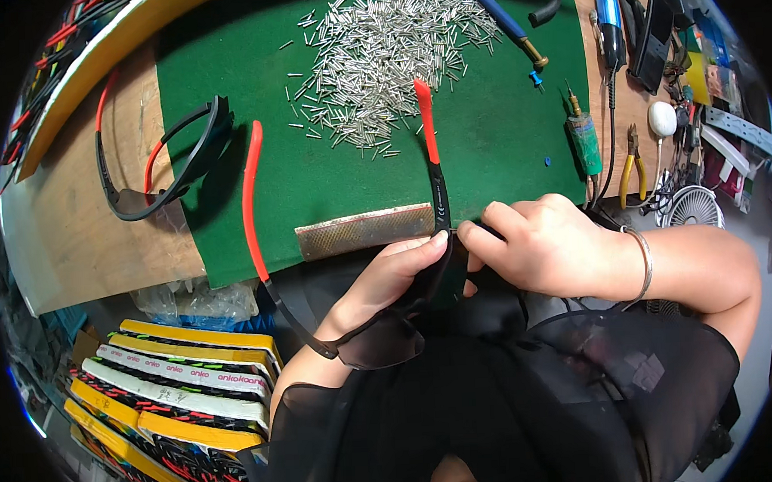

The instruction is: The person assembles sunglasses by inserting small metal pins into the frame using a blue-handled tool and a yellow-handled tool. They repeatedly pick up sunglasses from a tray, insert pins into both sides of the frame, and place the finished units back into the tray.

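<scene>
Sunglasses with red-tipped arms are held at the near edge of the big wooden desk, which has a green mat on it; the left hand pinches the black part of one arm; the right hand is curled, its fingertips just beside that spot, but I cannot tell if they pinch anything. Another pair of glasses sits at the left; a flat, rough metal bar lies near the left hand; lots of tiny silver pins lie heaped farther back.
</scene>
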Demonstrator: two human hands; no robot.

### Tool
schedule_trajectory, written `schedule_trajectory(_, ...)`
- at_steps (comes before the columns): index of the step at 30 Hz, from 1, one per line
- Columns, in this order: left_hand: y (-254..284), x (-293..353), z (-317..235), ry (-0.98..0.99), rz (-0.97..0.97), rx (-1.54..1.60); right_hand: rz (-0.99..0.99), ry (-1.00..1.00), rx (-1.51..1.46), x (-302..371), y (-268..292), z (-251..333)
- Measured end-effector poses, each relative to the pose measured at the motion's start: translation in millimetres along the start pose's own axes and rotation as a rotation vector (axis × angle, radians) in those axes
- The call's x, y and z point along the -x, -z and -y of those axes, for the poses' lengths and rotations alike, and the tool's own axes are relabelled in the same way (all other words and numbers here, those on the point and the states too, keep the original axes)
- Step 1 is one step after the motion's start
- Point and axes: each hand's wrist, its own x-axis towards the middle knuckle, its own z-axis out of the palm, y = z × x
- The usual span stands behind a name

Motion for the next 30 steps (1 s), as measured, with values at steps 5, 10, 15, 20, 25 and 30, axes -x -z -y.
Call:
schedule_trajectory(5, 6.4, -2.6, 0.6, 0.059, 0.039, 0.04, 0.017, -0.003, 0.013, -2.1, 2.1, 0.8)
schedule_trajectory(10, 13.3, -7.5, 5.9, 0.039, 0.105, 0.019, 0.049, -0.102, -0.035, -5.6, 4.4, 5.0)
schedule_trajectory(15, 4.8, -4.8, 0.5, 0.049, 0.068, -0.015, 0.166, -0.527, -0.464, -13.7, 12.0, 5.5)
schedule_trajectory(20, 3.6, -2.0, -3.6, 0.064, 0.037, -0.029, 0.183, -0.695, -0.673, -19.6, 13.9, 5.2)
schedule_trajectory(25, -4.3, 5.1, 10.4, -0.099, -0.011, 0.01, 0.329, -0.426, -0.516, -21.6, 29.3, -0.8)
schedule_trajectory(30, -9.0, 64.0, 3.7, -0.45, -0.205, -0.008, -0.211, -0.249, -0.107, -15.0, 15.3, -20.3)
